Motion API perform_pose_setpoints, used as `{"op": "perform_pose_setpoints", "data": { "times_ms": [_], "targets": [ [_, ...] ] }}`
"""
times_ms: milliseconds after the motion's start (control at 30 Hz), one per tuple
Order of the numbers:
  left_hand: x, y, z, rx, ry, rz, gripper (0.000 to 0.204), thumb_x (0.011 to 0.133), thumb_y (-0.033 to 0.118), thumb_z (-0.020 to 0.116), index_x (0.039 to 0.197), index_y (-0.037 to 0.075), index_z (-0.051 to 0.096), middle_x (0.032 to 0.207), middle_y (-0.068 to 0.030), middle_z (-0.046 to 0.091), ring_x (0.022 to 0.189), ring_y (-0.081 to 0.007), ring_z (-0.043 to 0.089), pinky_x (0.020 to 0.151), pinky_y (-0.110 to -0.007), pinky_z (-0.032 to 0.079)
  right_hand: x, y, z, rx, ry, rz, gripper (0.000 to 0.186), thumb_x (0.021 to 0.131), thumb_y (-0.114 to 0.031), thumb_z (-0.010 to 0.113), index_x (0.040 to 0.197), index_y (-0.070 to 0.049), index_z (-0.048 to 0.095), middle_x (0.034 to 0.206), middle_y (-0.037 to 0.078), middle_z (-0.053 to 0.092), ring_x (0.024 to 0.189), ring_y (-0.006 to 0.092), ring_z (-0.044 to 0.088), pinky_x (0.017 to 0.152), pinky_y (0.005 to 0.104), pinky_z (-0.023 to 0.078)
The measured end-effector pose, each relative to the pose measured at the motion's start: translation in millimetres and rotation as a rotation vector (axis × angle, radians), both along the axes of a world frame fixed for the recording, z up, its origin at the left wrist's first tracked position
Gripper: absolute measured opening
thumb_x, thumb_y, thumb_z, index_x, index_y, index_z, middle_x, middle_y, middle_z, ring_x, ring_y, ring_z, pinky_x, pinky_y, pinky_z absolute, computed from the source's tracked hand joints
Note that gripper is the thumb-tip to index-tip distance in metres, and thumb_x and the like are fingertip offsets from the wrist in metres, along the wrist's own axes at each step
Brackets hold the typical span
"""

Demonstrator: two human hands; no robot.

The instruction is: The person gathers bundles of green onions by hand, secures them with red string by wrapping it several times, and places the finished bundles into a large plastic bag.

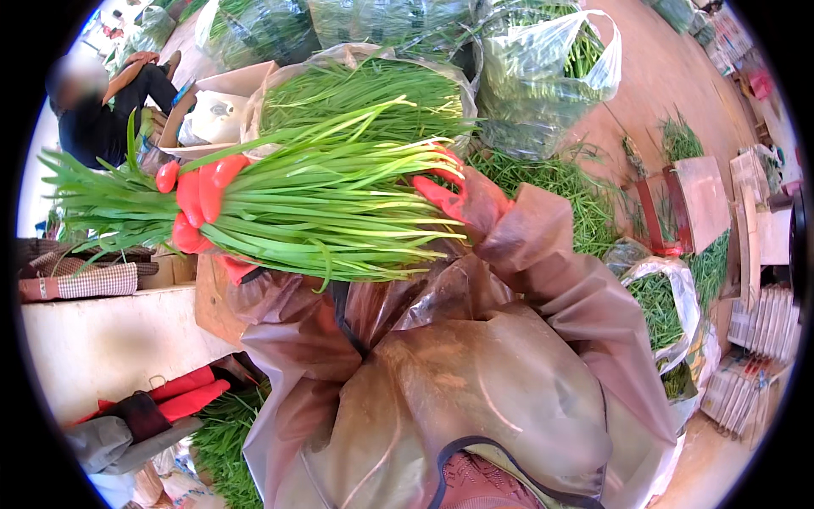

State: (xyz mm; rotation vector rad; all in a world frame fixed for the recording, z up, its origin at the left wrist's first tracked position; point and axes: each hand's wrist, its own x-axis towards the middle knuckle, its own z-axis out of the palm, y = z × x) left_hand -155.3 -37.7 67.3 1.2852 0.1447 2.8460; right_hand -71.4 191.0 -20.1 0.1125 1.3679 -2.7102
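A large bunch of long, flat green garlic chives (pixel 314 204) lies across the view in front of my chest, its leafy tips to the left and pale stem ends to the right. Wrapped round the leafy side is my left hand (pixel 202 199), in a red glove, closed firmly on the bunch. My right hand (pixel 445 188), also red-gloved, is at the pale ends with its fingers curled about the upper stems; part of its grip is hidden. Brown translucent sleeves cover both arms, and a matching apron (pixel 475 365) spreads over my lap.
Ahead, a lined container (pixel 280 110) holds more chives, beside a cardboard box (pixel 242 81) with a white bag. Filled clear plastic bags (pixel 530 102) stand behind. Loose greens (pixel 551 195) lie on the floor at right, near a wooden stool (pixel 699 204). A person (pixel 93 119) sits far left.
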Motion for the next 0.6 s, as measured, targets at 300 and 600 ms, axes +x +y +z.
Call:
{"op": "perform_pose_setpoints", "data": {
  "times_ms": [300, 600],
  "targets": [
    [2, -1, 0, -0.017, -0.236, 0.065, 0.030, 0.068, 0.007, 0.048, 0.096, 0.010, 0.039, 0.060, 0.0067, 0.037, 0.055, -0.0065, 0.037, 0.077, -0.028, 0.033, -11, -31, 11, 0.139, -0.217, -0.003, 0.014, 0.071, -0.012, 0.061, 0.083, -0.005, 0.060, 0.079, 0.002, 0.060, 0.075, 0.0103, 0.056, 0.066, 0.0253, 0.046],
    [5, -1, 0, 0.068, -0.209, -0.004, 0.033, 0.063, 0.005, 0.052, 0.094, 0.011, 0.041, 0.058, 0.0070, 0.039, 0.055, -0.0074, 0.041, 0.076, -0.027, 0.035, -13, -33, -23, 0.192, 0.178, 0.022, 0.024, 0.080, -0.008, 0.052, 0.104, -0.001, 0.050, 0.099, 0.007, 0.055, 0.087, 0.0146, 0.054, 0.071, 0.0277, 0.046]
  ]
}}
